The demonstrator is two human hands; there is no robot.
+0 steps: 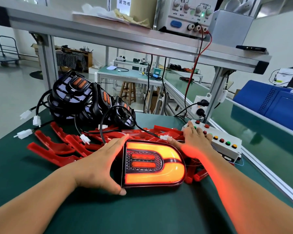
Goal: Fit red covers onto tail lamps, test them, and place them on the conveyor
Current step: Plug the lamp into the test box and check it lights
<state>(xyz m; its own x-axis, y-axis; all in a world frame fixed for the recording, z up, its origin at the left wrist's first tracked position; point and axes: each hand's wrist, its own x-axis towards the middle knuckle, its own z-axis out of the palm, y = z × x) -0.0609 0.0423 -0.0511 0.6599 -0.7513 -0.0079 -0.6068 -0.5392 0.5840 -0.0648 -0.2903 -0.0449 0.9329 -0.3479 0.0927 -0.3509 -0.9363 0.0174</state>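
A tail lamp (pixel 153 163) with its red cover fitted lies on the green mat, and its U-shaped band glows bright orange. My left hand (pixel 100 164) grips the lamp's flat left edge, thumb below and fingers above. My right hand (pixel 195 137) is spread flat over the white button box (pixel 227 146), its fingers on the coloured buttons. The lamp's white connector (pixel 165 137) lies just behind the lamp. Loose red covers (pixel 57 147) are scattered at the left. Several bare black lamps (pixel 85 100) with cables are piled behind them.
The green conveyor belt (pixel 254 132) runs along the right, beyond an aluminium rail. A power supply (pixel 188 14) stands on the shelf overhead, with red and black leads hanging down to the button box. A blue case (pixel 277 102) stands beyond the belt.
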